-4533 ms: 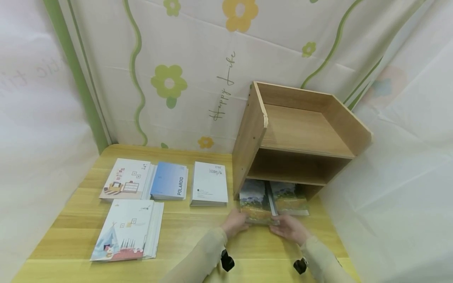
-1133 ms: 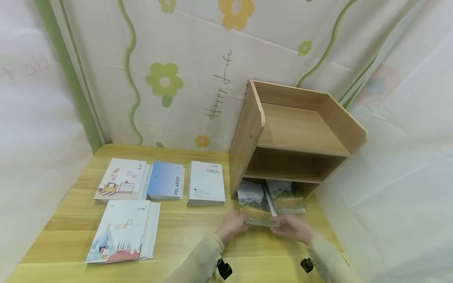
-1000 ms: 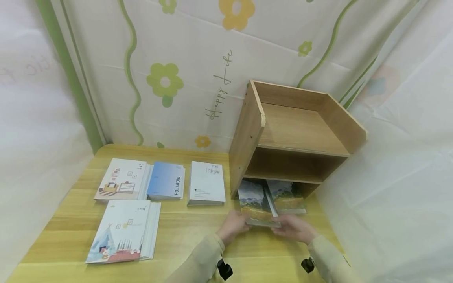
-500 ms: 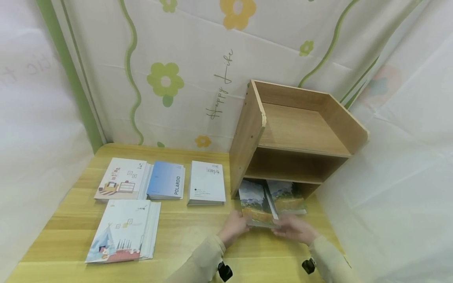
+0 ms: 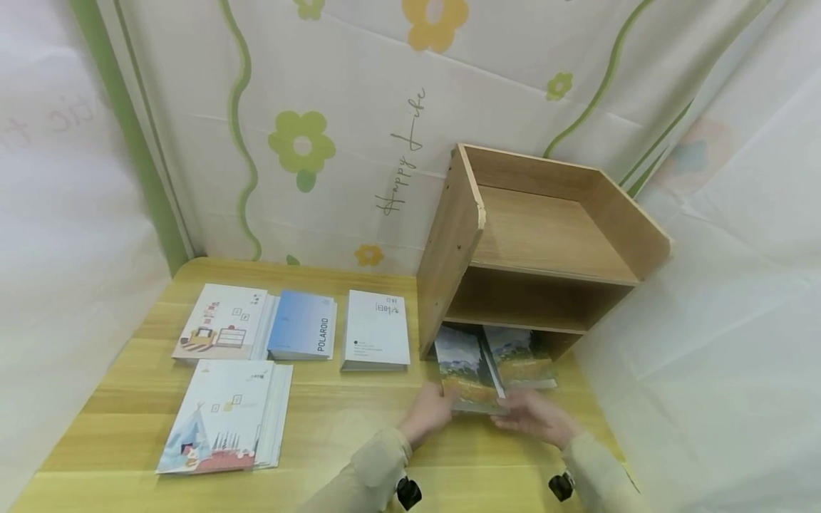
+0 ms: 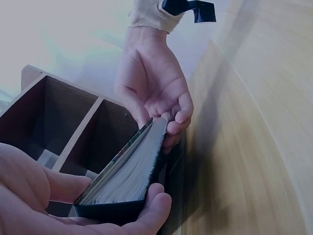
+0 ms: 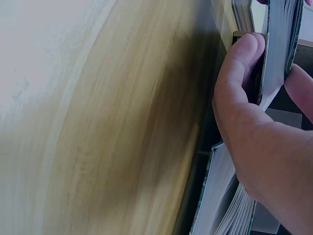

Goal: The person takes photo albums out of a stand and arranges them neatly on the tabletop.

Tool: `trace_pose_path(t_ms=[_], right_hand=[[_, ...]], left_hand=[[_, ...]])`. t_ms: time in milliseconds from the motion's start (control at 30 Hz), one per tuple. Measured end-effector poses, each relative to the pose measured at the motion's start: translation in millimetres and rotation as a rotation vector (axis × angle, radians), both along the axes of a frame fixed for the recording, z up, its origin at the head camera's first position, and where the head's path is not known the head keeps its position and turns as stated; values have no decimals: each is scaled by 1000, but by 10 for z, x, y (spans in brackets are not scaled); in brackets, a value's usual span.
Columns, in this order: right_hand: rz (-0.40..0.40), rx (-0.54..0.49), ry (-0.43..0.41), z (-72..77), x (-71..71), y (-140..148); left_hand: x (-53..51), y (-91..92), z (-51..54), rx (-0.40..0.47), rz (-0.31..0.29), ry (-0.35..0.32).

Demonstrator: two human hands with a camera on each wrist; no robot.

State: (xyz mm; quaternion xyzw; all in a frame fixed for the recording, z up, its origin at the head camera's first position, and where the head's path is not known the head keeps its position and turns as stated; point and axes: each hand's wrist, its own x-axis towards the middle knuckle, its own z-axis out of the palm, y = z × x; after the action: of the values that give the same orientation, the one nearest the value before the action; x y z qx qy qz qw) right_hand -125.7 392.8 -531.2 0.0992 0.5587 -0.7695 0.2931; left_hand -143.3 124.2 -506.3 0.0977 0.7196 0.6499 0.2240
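Observation:
A photo album (image 5: 463, 362) with a landscape-painting cover lies partly inside the bottom compartment of the wooden shelf (image 5: 541, 228). My left hand (image 5: 428, 412) pinches its near left corner, thumb on the cover and fingers underneath. At the near right corner my right hand (image 5: 535, 417) grips the same album between thumb and fingers. The left wrist view shows the album's page edges (image 6: 129, 171), slightly fanned, between both hands. A second album (image 5: 521, 360) with a matching cover lies just right of it, also jutting from the compartment. The far ends of both are hidden.
Left on the wooden table (image 5: 346, 442) lie a white album (image 5: 378, 331), a blue POLAROID album (image 5: 301, 324), and two stacks with illustrated covers, one with a room scene (image 5: 221, 322), one with a tent (image 5: 218, 417). Patterned curtains (image 5: 346, 128) enclose the table.
Both hands keep their hold on the left landscape album. It has shifted slightly toward me and to the right. The second album and the things on the left stay in place.

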Motion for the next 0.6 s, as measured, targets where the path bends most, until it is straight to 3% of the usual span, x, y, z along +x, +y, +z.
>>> trace_pose_path(t_ms=[333, 600], right_hand=[[-8, -25, -8, 19, -20, -15], [-5, -10, -29, 13, -29, 20]], left_hand=[[-2, 29, 32, 60, 18, -40], [11, 15, 21, 54, 22, -47]])
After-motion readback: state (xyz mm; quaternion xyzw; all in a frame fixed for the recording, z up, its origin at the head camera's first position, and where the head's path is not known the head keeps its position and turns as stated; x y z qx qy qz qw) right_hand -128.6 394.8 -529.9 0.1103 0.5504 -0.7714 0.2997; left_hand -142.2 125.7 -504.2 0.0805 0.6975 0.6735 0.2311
